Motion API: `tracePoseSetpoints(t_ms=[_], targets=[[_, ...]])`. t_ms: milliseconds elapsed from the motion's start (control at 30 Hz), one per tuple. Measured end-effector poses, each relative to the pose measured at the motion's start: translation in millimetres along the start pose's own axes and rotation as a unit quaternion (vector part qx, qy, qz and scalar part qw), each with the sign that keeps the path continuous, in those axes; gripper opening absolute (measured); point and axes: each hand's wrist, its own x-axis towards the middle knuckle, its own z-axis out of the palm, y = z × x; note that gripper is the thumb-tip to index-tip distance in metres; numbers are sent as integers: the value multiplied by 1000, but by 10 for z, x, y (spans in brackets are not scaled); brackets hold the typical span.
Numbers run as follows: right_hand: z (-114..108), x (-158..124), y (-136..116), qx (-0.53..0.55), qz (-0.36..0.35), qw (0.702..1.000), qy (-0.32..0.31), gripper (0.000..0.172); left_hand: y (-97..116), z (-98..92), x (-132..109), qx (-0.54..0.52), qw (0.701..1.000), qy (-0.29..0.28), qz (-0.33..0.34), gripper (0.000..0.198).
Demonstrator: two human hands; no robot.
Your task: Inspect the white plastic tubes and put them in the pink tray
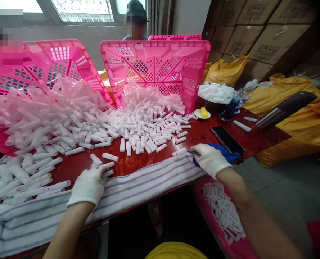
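Note:
My left hand [88, 186], in a white glove, rests at the back edge of a striped towel [154, 174]. Its fingers are curled around the end of a short white tube [110, 172]; other tubes lie just beyond them. My right hand [210, 160], also gloved in white, is by the towel's right end, against a blue cloth [228, 155]. Its fingers are bent together, and what they hold, if anything, is hidden. One white tube [179, 152] lies just left of those fingertips. A large heap of white tubes [76, 120] covers the red table [76, 163] ahead.
Pink baskets [156, 44] stand tipped on their sides behind the heap. To the right are a phone [227, 139], a small dish [198, 113], a dark bottle [231, 108] and a bowl of tubes [216, 94]. Below the table sits a tube-filled pink bin [207, 216]. Another person [136, 21] is opposite.

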Motion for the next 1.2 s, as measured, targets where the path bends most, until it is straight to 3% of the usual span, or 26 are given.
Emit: tracePoseSetpoints(t_ms=[100, 167, 267, 333, 433, 467, 533, 567, 633, 667, 733, 800, 867, 1000, 1033, 1067, 1100, 1200], targets=[[75, 384, -175, -38, -59, 996, -49, 24, 103, 54, 121, -13, 999, 31, -9, 39], [67, 589, -175, -58, -42, 996, -48, 25, 187, 61, 167, -48, 997, 47, -31, 35], [63, 828, -108, -84, -8, 996, -42, 25, 364, 67, 187, -211, 973, 84, -41, 32], [120, 925, -88, -81, -14, 994, -68, 23, 527, 84, 177, -345, 932, 101, -33, 33], [278, 935, -152, -63, -25, 994, -87, 25, 803, 106, 151, -496, 865, 75, -25, 37], [329, 900, -201, -27, -32, 996, -73, 28, 893, 108, 142, -539, 841, 55, -18, 38], [395, 785, -343, 145, -48, 988, -6, 30, 1059, 102, 123, -613, 790, 20, -2, 39], [404, 713, -433, 269, -54, 961, 41, 28, 1134, 99, 111, -645, 764, 3, 7, 39], [375, 565, -639, 493, -46, 860, 123, 25, 1267, 93, 80, -688, 726, -25, 13, 40], [345, 499, -743, 562, -37, 814, 143, 27, 1324, 90, 60, -700, 713, -38, 11, 40], [280, 401, -924, 639, -17, 756, 142, 33, 1414, 76, 9, -713, 698, -63, 5, 40], [239, 350, -1039, 675, 2, 729, 113, 33, 1462, 44, -44, -723, 687, -79, -3, 41], [231, 330, -1083, 694, 22, 715, 84, 31, 1462, -2, -88, -749, 652, -118, 10, 40], [225, 319, -1067, 698, 44, 710, 80, 28, 1383, -74, -129, -808, 511, -284, 66, 41], [214, 315, -1065, 695, 45, 713, 83, 28, 1370, -82, -135, -810, 495, -306, 74, 42], [199, 309, -1069, 690, 46, 718, 79, 28, 1365, -87, -141, -806, 501, -307, 75, 41], [183, 299, -1080, 683, 47, 726, 69, 28, 1370, -91, -148, -796, 530, -284, 69, 40], [151, 247, -1148, 644, 45, 763, 29, 24, 1415, -101, -166, -719, 687, -105, 20, 35]])
